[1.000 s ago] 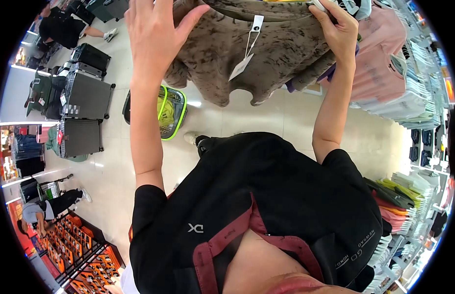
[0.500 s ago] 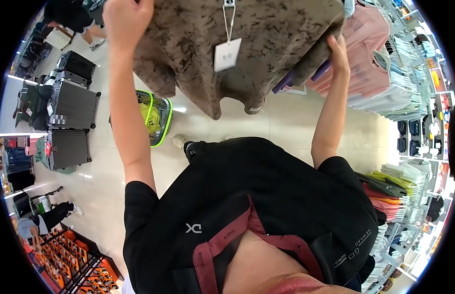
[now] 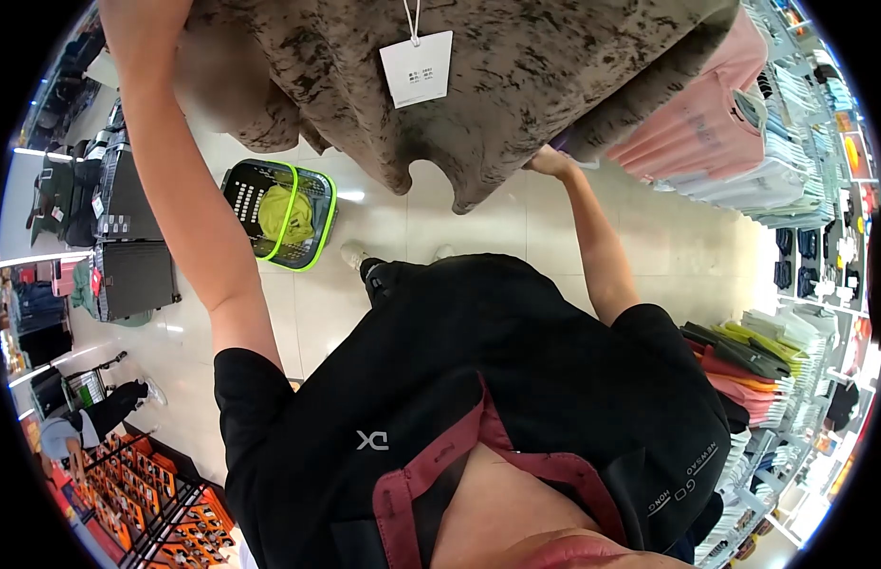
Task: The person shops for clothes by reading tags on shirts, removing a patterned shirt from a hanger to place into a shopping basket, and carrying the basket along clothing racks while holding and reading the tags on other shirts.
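Observation:
A brown mottled garment (image 3: 497, 85) hangs in front of me across the top of the head view, its curved hem lowest in the middle. From it a white price tag (image 3: 418, 70) dangles on a string, with small print facing me. My left hand (image 3: 148, 27) is at the top left edge beside the cloth; its fingers are out of the picture. My right hand (image 3: 551, 163) is closed at the garment's lower right edge, its fingertips partly hidden by the cloth. Something purple shows just behind that hand.
A black shopping basket (image 3: 324, 218) with green trim stands on the floor, a yellow-green cloth (image 3: 287, 214) inside. Suitcases (image 3: 132, 275) line the left. Clothes racks with pink shirts (image 3: 687, 137) run along the right. Another person (image 3: 99, 417) is beside an orange display rack (image 3: 128, 484) at lower left.
My left hand has moved up and left, mostly out of view. My right hand has slid down and left along the garment. The cloth and tag appear larger, and more of the basket shows.

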### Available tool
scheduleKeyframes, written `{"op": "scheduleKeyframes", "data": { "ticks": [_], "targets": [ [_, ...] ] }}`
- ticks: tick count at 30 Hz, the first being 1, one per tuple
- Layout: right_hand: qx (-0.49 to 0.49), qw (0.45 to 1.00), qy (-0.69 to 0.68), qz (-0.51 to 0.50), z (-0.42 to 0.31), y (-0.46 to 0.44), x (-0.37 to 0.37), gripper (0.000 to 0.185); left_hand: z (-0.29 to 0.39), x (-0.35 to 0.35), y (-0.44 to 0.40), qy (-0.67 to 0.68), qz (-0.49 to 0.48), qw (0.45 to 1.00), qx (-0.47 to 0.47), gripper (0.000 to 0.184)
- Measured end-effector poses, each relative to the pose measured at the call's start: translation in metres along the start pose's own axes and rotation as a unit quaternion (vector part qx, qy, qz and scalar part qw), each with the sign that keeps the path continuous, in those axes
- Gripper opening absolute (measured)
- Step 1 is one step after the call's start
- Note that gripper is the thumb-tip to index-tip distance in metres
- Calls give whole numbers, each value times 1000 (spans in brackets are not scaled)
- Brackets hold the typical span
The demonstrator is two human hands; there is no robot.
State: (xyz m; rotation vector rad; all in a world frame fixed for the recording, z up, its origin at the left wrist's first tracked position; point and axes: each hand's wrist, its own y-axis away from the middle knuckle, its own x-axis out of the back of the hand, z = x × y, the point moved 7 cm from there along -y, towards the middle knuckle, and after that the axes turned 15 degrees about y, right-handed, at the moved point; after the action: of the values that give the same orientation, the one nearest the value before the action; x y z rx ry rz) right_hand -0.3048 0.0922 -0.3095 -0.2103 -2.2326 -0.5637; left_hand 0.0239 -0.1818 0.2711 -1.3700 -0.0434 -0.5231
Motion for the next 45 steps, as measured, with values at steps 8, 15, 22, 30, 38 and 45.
{"op": "scheduleKeyframes", "data": {
  "ticks": [8,15,22,30,38,45],
  "targets": [
    [-1,971,-221,-96,-14,-14,-98,40,7,-7,9,-71,40,994,-70,22],
    [-40,976,-177,119,10,-7,-139,30,17,-24,26,-69,97,992,-45,18],
    [-50,937,-282,201,-60,39,-54,30,-39,-7,35,-52,62,996,42,31],
    [66,875,-138,459,-250,110,137,30,-35,-12,34,-19,69,981,181,34],
    [144,905,-229,327,-310,91,169,47,-8,-19,33,37,78,977,194,30],
    [193,944,-250,102,-308,35,120,13,-13,-41,55,91,38,977,187,26]
  ]
}}
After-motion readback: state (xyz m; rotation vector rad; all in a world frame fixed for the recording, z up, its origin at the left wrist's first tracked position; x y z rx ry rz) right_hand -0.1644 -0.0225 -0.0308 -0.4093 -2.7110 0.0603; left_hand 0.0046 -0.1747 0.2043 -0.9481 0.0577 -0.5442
